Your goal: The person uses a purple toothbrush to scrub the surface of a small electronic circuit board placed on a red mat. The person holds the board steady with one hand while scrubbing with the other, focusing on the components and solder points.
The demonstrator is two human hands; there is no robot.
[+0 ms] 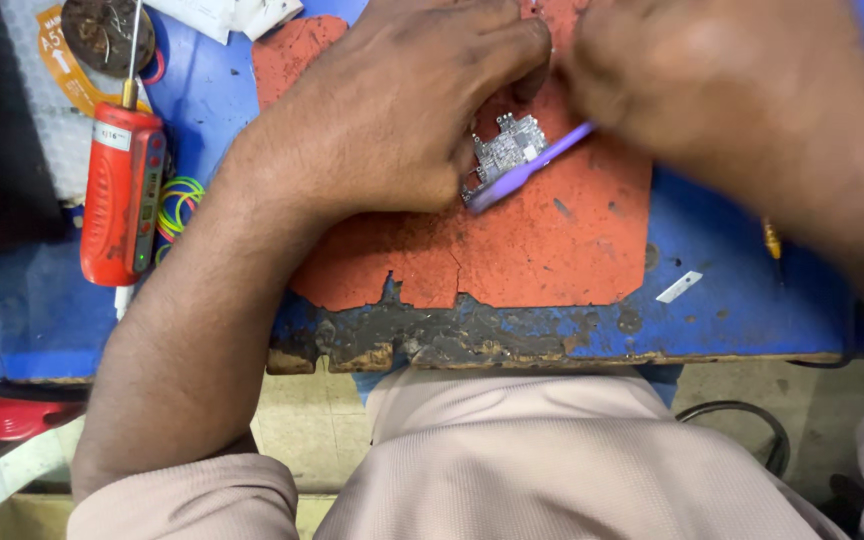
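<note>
A small silver circuit board (pixel 504 150) lies on a worn orange mat (pixel 532 250) on the blue bench. My left hand (pixel 402 110) rests over the board's left side, fingers curled, pinning it down. My right hand (pixel 732 90), blurred, is at the upper right and holds a purple-handled tool (pixel 527 172). The tool slants down to the left across the board's lower edge. Its working end is hidden under my hands.
A red handheld tool (pixel 122 190) with a metal tip lies at the left, beside coloured rubber bands (pixel 180 205). A small white blade piece (pixel 679 287) lies at the right. The bench's front edge (pixel 472 350) is burnt and chipped. A black cable (pixel 742 415) hangs below.
</note>
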